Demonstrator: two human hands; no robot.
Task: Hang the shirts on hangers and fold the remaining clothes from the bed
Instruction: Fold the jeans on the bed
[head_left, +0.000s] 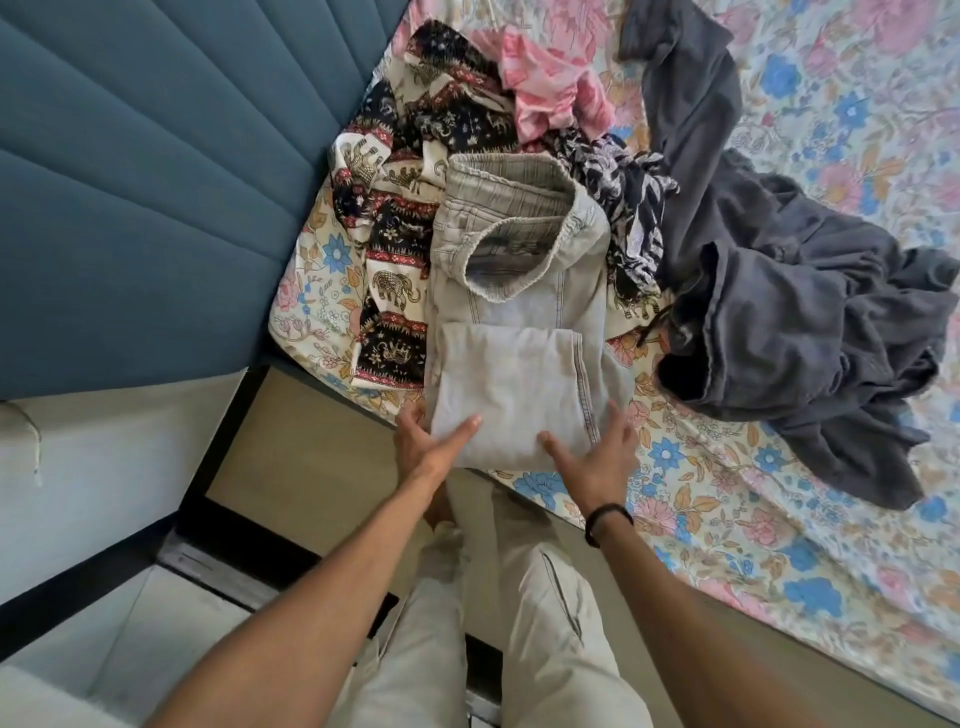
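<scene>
Both hands work the near end of a pair of pale denim jeans (519, 332) at the lower middle of the frame. Left hand (423, 449) lies at the folded bundle's left corner, thumb stretched flat across the cloth and the fingers apparently tucked under the edge, though they are hidden. Right hand (597, 457) is spread, fingers straight and resting on the bundle's right corner beside the side seam; it wears a dark wristband (608, 522).

The jeans lie on the bed (727, 493), near its edge, legs already doubled up over the seat and the elastic waistband gaping toward the top of the frame. Touching them on the left is an elephant-print garment (395, 218); above sit a pink garment (545, 88) and a black-and-white patterned piece (623, 192); a dark grey garment (779, 291) sprawls to the right.

Judging by the look, the denim is soft but thick and fairly heavy, so it should keep a crease and not slide about. Flat palms under and over the folded end would likely carry it best; lifting by one corner could let the layers slump open. The waistband end is bulky and may resist lying flat.
</scene>
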